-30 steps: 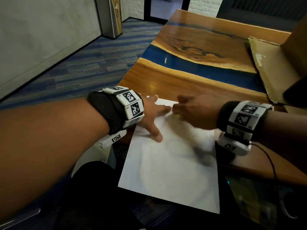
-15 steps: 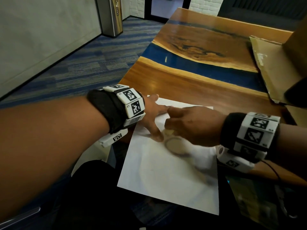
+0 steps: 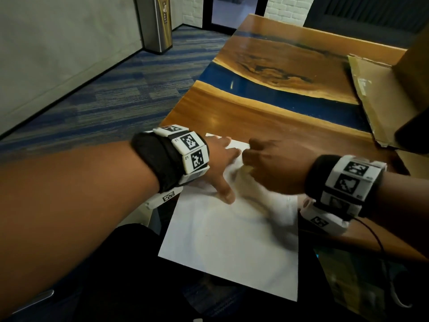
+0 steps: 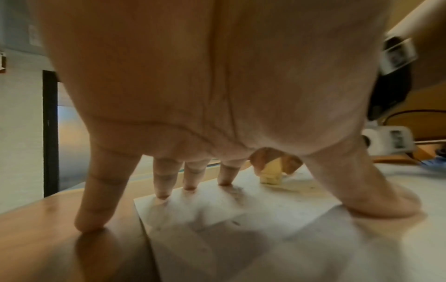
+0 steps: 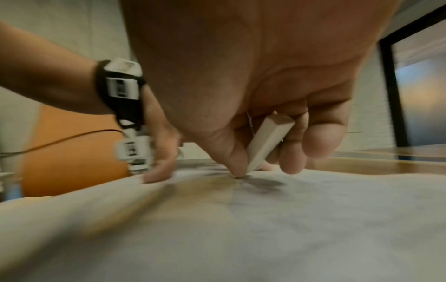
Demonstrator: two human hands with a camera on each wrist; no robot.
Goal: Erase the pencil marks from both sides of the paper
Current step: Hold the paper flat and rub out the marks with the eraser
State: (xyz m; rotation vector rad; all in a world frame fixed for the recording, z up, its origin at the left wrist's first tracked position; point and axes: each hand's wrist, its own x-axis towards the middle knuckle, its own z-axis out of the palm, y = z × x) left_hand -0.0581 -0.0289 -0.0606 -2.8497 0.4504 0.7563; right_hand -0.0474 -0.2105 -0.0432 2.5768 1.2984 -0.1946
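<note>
A white sheet of paper (image 3: pixel 232 240) lies on the near edge of the wooden table (image 3: pixel 243 112), its near part overhanging. My left hand (image 3: pixel 220 163) presses the far left part of the sheet with spread, straight fingers (image 4: pixel 164 183); the little finger rests on the wood. My right hand (image 3: pixel 274 163) pinches a pale rectangular eraser (image 5: pixel 267 139) between thumb and fingers, its tip down on the paper (image 5: pixel 241 219) close to the left index finger. The eraser (image 4: pixel 271 174) also shows beyond my left palm, with faint grey smudges around it.
A flattened cardboard sheet (image 3: pixel 376 96) lies at the table's right side, with a dark object (image 3: pixel 415 133) on its near corner. A steel bin (image 3: pixel 155 24) stands on the carpet at far left. A cable (image 3: pixel 373 235) trails from my right wrist.
My right hand with the eraser slid toward me half a second ago and is now back toward the far edge of the sheet. The left hand has stayed pressed in place.
</note>
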